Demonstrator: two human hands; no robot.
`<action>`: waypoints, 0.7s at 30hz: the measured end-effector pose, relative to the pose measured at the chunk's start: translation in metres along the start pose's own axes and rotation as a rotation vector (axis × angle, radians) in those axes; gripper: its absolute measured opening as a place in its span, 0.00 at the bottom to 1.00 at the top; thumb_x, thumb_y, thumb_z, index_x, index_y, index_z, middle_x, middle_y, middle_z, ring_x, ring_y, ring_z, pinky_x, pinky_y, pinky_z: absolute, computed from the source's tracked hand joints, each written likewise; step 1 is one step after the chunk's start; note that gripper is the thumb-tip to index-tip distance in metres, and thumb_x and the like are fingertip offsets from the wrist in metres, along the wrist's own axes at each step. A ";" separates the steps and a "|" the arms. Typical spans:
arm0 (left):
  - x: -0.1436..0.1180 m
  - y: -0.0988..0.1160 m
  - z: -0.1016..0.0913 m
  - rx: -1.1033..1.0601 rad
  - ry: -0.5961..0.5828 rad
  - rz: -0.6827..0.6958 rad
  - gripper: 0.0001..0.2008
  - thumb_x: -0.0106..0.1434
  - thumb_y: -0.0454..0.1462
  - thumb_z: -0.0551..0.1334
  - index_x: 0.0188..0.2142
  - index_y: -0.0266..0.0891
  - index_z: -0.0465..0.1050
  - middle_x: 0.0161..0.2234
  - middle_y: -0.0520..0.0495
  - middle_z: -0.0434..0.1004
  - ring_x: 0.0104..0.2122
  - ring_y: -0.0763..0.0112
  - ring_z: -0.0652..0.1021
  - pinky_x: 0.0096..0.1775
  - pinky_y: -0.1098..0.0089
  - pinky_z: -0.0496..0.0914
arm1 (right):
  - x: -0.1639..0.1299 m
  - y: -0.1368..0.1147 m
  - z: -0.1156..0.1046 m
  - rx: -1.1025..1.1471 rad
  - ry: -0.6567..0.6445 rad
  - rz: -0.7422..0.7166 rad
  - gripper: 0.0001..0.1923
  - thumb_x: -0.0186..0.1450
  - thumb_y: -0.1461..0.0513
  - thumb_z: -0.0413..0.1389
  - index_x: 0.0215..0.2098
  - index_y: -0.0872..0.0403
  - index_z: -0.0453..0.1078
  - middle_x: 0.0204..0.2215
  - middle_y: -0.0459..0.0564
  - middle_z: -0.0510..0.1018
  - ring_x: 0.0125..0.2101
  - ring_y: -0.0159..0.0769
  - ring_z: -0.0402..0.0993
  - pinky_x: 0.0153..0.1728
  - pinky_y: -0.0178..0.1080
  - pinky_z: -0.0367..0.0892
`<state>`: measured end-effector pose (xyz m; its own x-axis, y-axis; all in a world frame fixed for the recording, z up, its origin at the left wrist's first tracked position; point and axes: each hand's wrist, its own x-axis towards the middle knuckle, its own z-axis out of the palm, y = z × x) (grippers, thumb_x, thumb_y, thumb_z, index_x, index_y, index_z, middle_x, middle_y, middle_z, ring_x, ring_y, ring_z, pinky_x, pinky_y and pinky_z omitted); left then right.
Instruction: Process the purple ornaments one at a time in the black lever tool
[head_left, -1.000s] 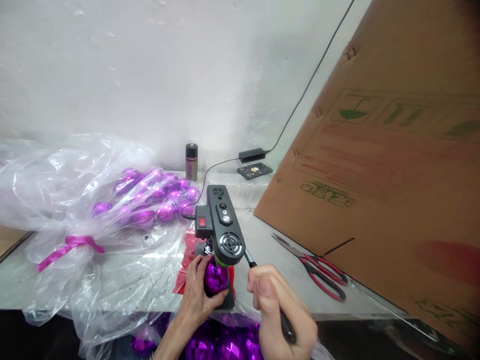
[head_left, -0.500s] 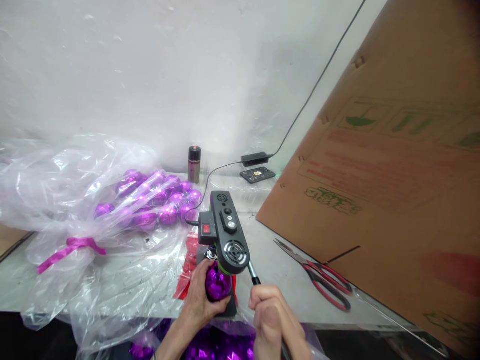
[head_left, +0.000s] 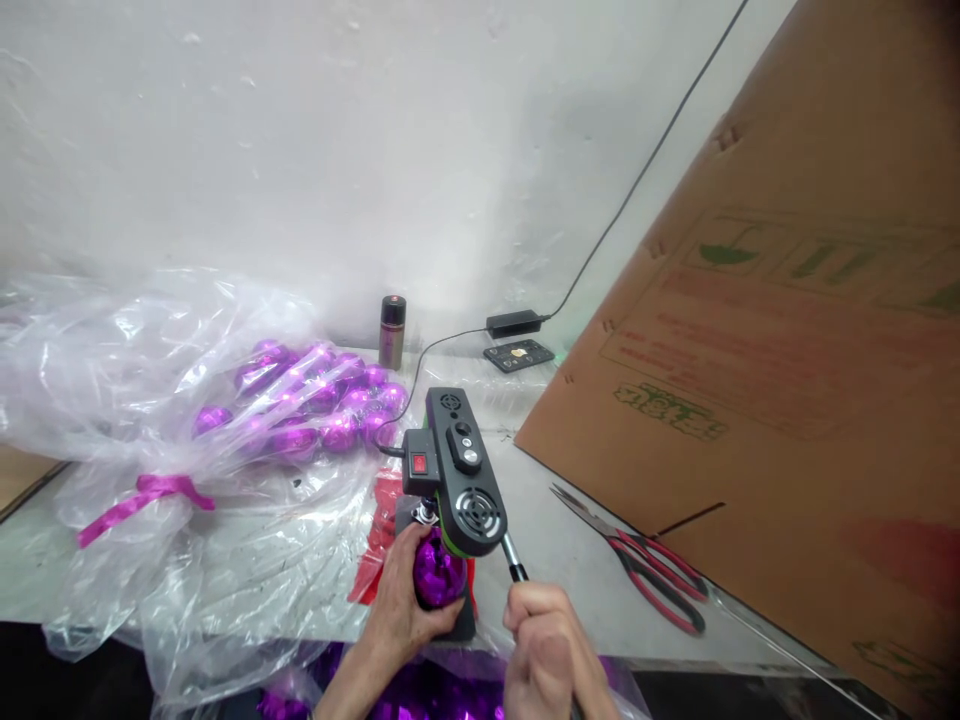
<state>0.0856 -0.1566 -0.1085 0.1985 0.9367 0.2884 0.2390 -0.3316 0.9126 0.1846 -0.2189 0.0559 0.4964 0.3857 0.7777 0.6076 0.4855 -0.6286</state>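
Note:
My left hand (head_left: 400,598) is closed around the left and near sides of a shiny purple ball (head_left: 438,572). The ball sits beneath the front end of a black bench machine (head_left: 466,470) with round vents and a red switch. My right hand (head_left: 546,640) is wrapped round a lever handle (head_left: 516,563), a metal rod with a dark grip slanting down from the machine's right side. The ball's top is partly hidden under the machine head. A dark base and red plastic (head_left: 385,535) lie below the machine.
Clear plastic bags of purple balls (head_left: 341,430), tied with a pink ribbon (head_left: 142,497), cover the left. Red-handled scissors (head_left: 652,570) lie right, beside a large leaning cardboard box (head_left: 697,340). A phone (head_left: 517,355), power adapter (head_left: 514,323) and dark bottle (head_left: 391,333) stand behind. More balls (head_left: 427,680) are below the edge.
The whole view has shifted slightly, placing things a little further right and lower. Both hands keep their holds on the ball and lever handle.

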 end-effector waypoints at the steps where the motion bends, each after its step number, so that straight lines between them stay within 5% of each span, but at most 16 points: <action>1: 0.000 0.000 0.000 0.005 0.002 0.005 0.40 0.51 0.38 0.75 0.63 0.40 0.70 0.61 0.33 0.79 0.61 0.38 0.80 0.64 0.39 0.74 | 0.000 0.000 0.000 0.002 0.006 -0.005 0.23 0.79 0.65 0.48 0.24 0.51 0.56 0.23 0.41 0.65 0.20 0.26 0.61 0.22 0.37 0.54; 21: 0.001 -0.004 0.004 0.101 0.022 0.127 0.41 0.51 0.35 0.73 0.65 0.39 0.66 0.61 0.31 0.78 0.61 0.38 0.81 0.61 0.37 0.77 | -0.003 0.008 0.005 0.088 0.067 -0.042 0.23 0.79 0.66 0.49 0.24 0.52 0.58 0.21 0.40 0.63 0.22 0.27 0.63 0.26 0.36 0.55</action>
<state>0.0884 -0.1546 -0.1125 0.2127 0.8883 0.4071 0.3081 -0.4563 0.8348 0.1850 -0.2128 0.0482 0.5136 0.3114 0.7995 0.5733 0.5687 -0.5898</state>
